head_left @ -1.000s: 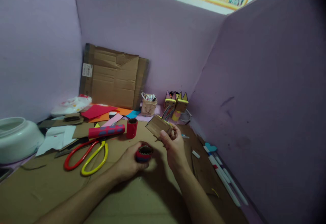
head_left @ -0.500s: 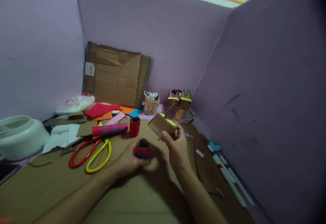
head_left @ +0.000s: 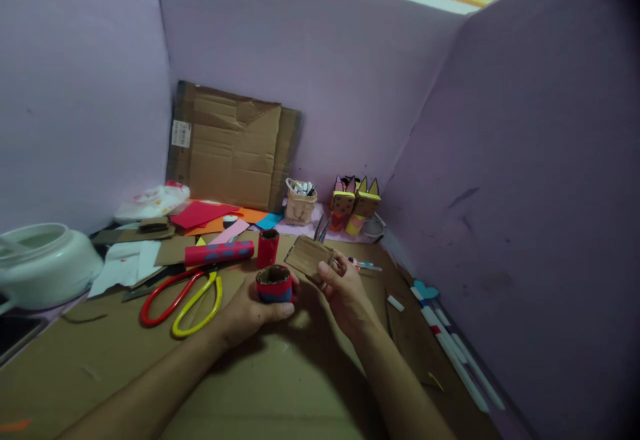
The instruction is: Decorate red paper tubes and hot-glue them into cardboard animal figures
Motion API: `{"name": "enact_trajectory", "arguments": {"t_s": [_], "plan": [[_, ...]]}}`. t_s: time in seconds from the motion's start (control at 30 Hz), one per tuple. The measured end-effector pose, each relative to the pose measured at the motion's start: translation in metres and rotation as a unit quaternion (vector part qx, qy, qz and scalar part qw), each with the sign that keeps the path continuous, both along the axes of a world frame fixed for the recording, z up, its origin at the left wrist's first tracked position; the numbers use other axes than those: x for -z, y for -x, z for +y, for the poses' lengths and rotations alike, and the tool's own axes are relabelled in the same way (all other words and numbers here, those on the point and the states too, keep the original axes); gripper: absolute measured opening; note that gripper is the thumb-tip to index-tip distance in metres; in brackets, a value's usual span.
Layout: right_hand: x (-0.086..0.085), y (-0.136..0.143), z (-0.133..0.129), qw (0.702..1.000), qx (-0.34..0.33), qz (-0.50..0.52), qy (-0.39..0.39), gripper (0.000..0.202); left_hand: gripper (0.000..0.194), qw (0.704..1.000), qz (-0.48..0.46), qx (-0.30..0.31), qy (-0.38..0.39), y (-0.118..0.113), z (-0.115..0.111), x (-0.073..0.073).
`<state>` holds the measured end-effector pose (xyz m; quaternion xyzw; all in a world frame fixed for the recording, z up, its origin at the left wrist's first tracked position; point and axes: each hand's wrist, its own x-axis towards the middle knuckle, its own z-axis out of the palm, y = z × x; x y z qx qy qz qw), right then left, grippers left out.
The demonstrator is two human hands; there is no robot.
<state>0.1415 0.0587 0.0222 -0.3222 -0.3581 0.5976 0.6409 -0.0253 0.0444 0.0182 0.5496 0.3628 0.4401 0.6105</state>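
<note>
My left hand point(head_left: 255, 310) is closed around a short cardboard tube point(head_left: 275, 287) covered in red and blue, its hollow brown end tipped toward me. In my right hand point(head_left: 345, 293) is a small cardboard box piece point(head_left: 309, 258), pinched at its right edge with the plain brown side facing me. The two pieces are close together, and I cannot tell whether they touch. Just behind the held tube stands a second red tube point(head_left: 268, 249). A longer red tube with blue-grey patches point(head_left: 220, 253) lies to its left.
Scissors point(head_left: 196, 303) with red and yellow handles lie left of my hands. A white pot point(head_left: 45, 267) sits far left, and cardboard sheets point(head_left: 235, 150) lean on the back wall. Eared cardboard figures point(head_left: 356, 203) stand behind; white sticks point(head_left: 450, 343) lie along the right wall.
The box piece has lowered and tilted, so its yellow edge no longer shows. My left hand has turned the tube more upright and lifted it slightly, nearer the box piece.
</note>
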Motion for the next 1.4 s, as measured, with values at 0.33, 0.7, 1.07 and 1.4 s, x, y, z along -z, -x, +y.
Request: {"name": "enact_trajectory", "arguments": {"t_s": [0.33,0.7,1.07,1.4], "plan": [[0.008,-0.002,-0.001,0.992,0.039,-0.116,-0.045,0.071,0.045,0.996,-0.032,-0.08,0.017,0.001,0.002,0.002],[-0.001,-0.01,-0.004,0.992,-0.002,-0.114,-0.05,0.038,0.064,0.985,-0.148,-0.072,0.05,-0.001,0.002,-0.01],[-0.012,-0.014,-0.002,1.0,-0.014,0.002,0.014,0.026,0.055,0.998,-0.025,-0.05,0.039,-0.002,-0.002,-0.003],[-0.008,-0.001,-0.004,0.999,-0.012,0.017,-0.029,0.028,0.041,0.985,0.023,0.094,0.141,-0.019,-0.017,0.013]]}}
